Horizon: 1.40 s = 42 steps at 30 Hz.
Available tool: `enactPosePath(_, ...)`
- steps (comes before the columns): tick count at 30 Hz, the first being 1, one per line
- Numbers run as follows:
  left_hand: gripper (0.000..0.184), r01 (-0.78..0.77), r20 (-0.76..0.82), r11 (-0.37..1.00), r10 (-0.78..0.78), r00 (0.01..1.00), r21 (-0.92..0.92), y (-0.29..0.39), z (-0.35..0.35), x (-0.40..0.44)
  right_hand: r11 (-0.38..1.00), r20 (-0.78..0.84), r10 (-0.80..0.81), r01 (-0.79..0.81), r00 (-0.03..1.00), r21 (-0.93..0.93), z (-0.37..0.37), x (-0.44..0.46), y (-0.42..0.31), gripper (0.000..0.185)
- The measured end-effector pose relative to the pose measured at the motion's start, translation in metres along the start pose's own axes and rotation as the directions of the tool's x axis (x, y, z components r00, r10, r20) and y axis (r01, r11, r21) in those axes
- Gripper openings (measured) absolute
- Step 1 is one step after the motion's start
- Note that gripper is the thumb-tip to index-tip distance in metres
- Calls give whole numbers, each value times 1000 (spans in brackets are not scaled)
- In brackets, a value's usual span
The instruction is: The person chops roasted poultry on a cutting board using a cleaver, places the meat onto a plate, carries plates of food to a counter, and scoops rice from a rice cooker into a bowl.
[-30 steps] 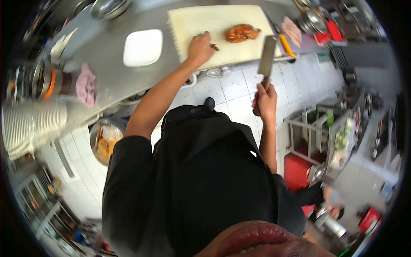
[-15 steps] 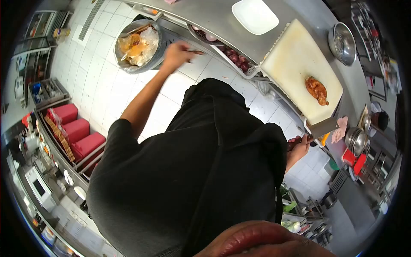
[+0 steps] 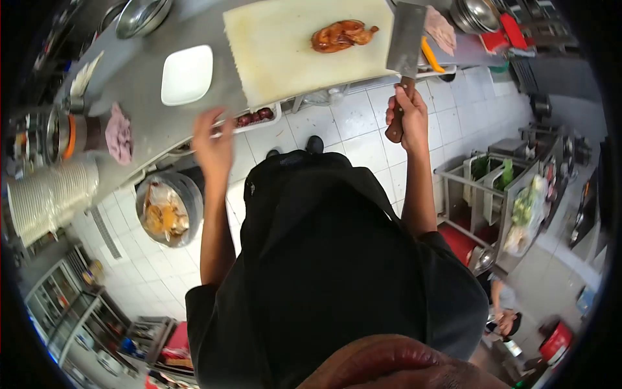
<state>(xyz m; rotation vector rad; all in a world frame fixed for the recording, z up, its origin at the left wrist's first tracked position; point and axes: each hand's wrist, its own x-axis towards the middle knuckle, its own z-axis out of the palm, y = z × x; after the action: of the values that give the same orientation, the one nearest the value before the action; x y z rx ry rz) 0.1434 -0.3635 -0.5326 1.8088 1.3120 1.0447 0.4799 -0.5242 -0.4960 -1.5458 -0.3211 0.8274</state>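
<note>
My right hand (image 3: 409, 117) is wrapped round the wooden handle of a cleaver (image 3: 407, 42). Its broad blade points away from me, beside the right end of a white cutting board (image 3: 278, 71). A piece of browned roast poultry (image 3: 340, 37) lies on the board, apart from the blade. My left hand (image 3: 214, 146) is smeared by motion near the counter's front edge, so its fingers cannot be made out. Close to it are a white square plate (image 3: 186, 74) on the counter and a tray of red onions (image 3: 256, 117) below the edge.
A lined waste bin (image 3: 194, 194) stands on the floor at left. A pink cloth (image 3: 118, 134) and stacked white containers (image 3: 55, 194) lie along the counter. A yellow-handled tool (image 3: 431, 55) is right of the cleaver. Another person (image 3: 502, 305) is at lower right.
The view has turned. My left hand has moved from beside the bin to the counter edge; the small brown thing at its fingers no longer shows. My right hand still holds the cleaver.
</note>
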Motion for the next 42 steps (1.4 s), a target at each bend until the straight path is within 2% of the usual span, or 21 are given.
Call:
enactPosePath(1, 24, -179, 95, 983, 174, 980, 39, 14, 29, 20, 1000, 15, 10, -9, 1000, -8, -4, 2, 5, 20)
enactPosePath(2, 27, -165, 186, 986, 159, 970, 17, 46, 54, 38, 1000, 31, 26, -25, 999, -18, -5, 3, 9, 22)
enactPosePath(3, 28, -321, 206, 947, 319, 925, -27, 62, 83, 54, 1000, 33, 22, -21, 999, -21, -7, 1, 11, 25)
enactPosePath(5, 32, -542, 261, 840, 529, 807, -28, 88, 133, 79, 998, 55, 49, -47, 997, -37, -14, -3, 13, 26)
enactPosePath(7, 40, -638, 447, 770, 561, 697, 29, 103, 175, 100, 994, 56, 94, -90, 994, -62, -19, -6, 16, 29)
enactPosePath(10, 43, -819, 659, 546, 552, 511, 177, 113, 219, 118, 992, 69, 123, -121, 990, -31, -26, -9, 21, 29)
enactPosePath(13, 45, -862, 753, 442, 472, 459, 248, 113, 244, 123, 990, 77, 139, -139, 987, -9, -33, -4, 31, 28)
enactPosePath(17, 37, -850, 743, 449, 460, 486, 277, 102, 260, 133, 990, 116, 139, -141, 983, 6, -35, 7, 35, 30)
enactPosePath(22, 22, -790, 633, 572, 533, 562, 220, 94, 253, 134, 987, 183, 155, -161, 971, 17, -27, 32, 40, 32)
enactPosePath(25, 19, -775, 604, 587, 537, 589, 234, 97, 247, 130, 988, 188, 140, -151, 972, 43, -20, 46, 38, 32)
enactPosePath(28, 20, -757, 589, 618, 537, 604, 213, 94, 241, 127, 992, 122, 124, -126, 985, 7, -18, 58, 32, 28)
enactPosePath(30, 19, -742, 577, 641, 536, 617, 198, 95, 235, 128, 995, 165, 100, -101, 981, -4, -18, 64, 26, 27)
enactPosePath(33, 20, -751, 566, 647, 574, 592, 130, 90, 230, 130, 996, 230, 79, -88, 970, 29, -9, 67, 24, 30)
enactPosePath(34, 20, -761, 561, 642, 598, 573, 93, 89, 231, 133, 981, 239, 149, -174, 960, 90, -1, 66, 20, 31)
enactPosePath(39, 19, -703, 562, 704, 542, 625, 102, 88, 231, 132, 979, 335, 168, -196, 927, 52, 12, 72, 24, 32)
enactPosePath(42, 18, -779, 554, 617, 614, 563, 108, 89, 228, 134, 981, 357, 103, -154, 928, 117, 20, 79, 34, 33)
